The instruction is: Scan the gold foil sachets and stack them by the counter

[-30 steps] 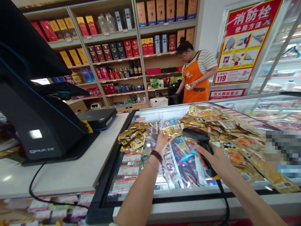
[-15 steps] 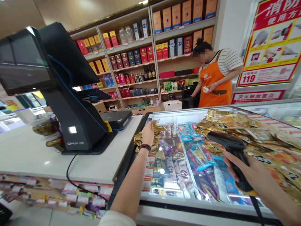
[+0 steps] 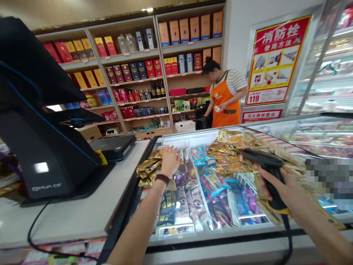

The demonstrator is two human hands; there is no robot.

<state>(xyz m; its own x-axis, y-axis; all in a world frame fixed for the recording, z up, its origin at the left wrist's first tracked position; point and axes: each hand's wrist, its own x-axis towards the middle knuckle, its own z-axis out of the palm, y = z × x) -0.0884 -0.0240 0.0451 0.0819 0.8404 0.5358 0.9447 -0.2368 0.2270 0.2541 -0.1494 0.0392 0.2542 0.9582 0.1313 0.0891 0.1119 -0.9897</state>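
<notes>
My left hand (image 3: 170, 162) is over the glass freezer top, fingers stretched out and holding nothing. Just to its left lies a small pile of gold foil packets (image 3: 149, 168). My right hand (image 3: 292, 191) grips a black barcode scanner (image 3: 263, 162) by its handle, with the scanner's head pointing left and its cable hanging down. Behind the scanner spreads a larger heap of gold packets (image 3: 231, 147). One blurred gold packet (image 3: 263, 202) shows just below my right hand; whether the fingers touch it I cannot tell.
Under the freezer glass (image 3: 182, 230) lie colourful wrapped packs. To the left, a white counter (image 3: 82, 209) carries a black checkout terminal (image 3: 55, 147) and a flat black device (image 3: 116, 145). Behind the freezer, a person in an orange apron (image 3: 224, 106) stands by shelves of boxes.
My left hand has let go of gold packets at the small pile and moved off to its right, fingers opening. The view has turned right. My right hand still grips the scanner.
</notes>
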